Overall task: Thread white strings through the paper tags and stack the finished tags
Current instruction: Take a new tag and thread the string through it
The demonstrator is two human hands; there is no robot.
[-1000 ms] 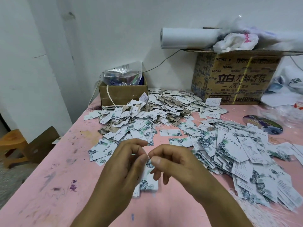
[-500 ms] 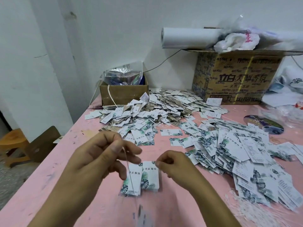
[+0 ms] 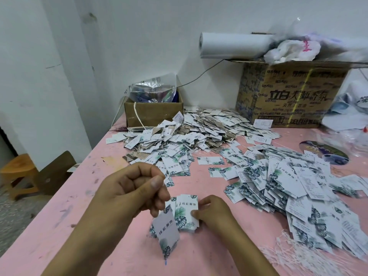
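My left hand (image 3: pixel 135 192) is raised above the pink table (image 3: pixel 83 206), fingers pinched shut at the top of a white tag with a leaf print (image 3: pixel 166 234) that hangs tilted below it. The string itself is too thin to make out. My right hand (image 3: pixel 211 214) rests on the table, fingertips gripping the right edge of a small stack of leaf-print tags (image 3: pixel 186 214). A bundle of loose white strings (image 3: pixel 294 253) lies at the lower right. A big spread of tags (image 3: pixel 288 188) covers the right side.
A second heap of tags (image 3: pixel 189 134) lies further back. Behind it stand a small open cardboard box (image 3: pixel 153 114) and a large printed carton (image 3: pixel 288 96) carrying a white roll (image 3: pixel 233 45) and plastic bags. A round disc (image 3: pixel 324 154) lies at the right. A wooden stool (image 3: pixel 18 174) stands left of the table.
My left hand has risen and pulled up and left, so one tag now hangs below it. My right hand has dropped onto the small stack and holds its edge.
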